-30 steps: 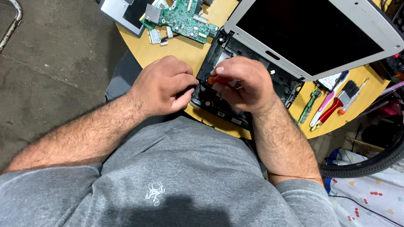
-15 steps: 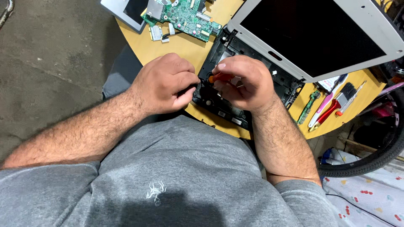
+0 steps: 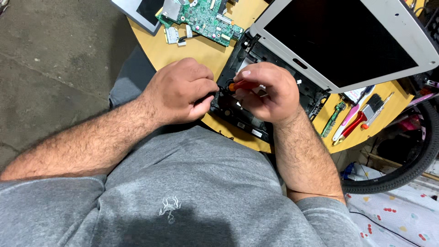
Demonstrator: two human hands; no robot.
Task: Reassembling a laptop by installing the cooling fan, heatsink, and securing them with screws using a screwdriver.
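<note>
1. A grey shirt (image 3: 183,192) fills the bottom of the view. It looks soft, and two bare arms reach out over it to the table (image 3: 201,50).
2. The left hand (image 3: 180,91) rests at the near edge of the laptop base (image 3: 238,112). Its fingers are curled tight, and the thumb and first finger pinch at the base's near-left corner. I think this holds the base steady. I cannot tell what, if anything, is pinched there.
3. The right hand (image 3: 265,93) is just beside the left hand, over the base. Its fingers are closed around a small screwdriver (image 3: 242,85) with a smooth orange handle. The tip points toward the left corner of the base but is hidden by the fingers.
4. The base is black hard plastic, flat and boxy, with open slots inside. It lies at the near edge of the round table, close to the body, so both hands reach it easily.
5. The screen lid (image 3: 347,41) is tipped back behind the base. It has a dark glass middle and a pale grey frame.
6. To the right lie a red-handled tool (image 3: 350,130), a brush (image 3: 370,107) and a thin green strip (image 3: 334,116), near the hand.
7. Far back lies a green circuit board (image 3: 201,18), flat and bumpy with tiny parts.
8. A black tyre (image 3: 411,169) curves beside the table.
</note>
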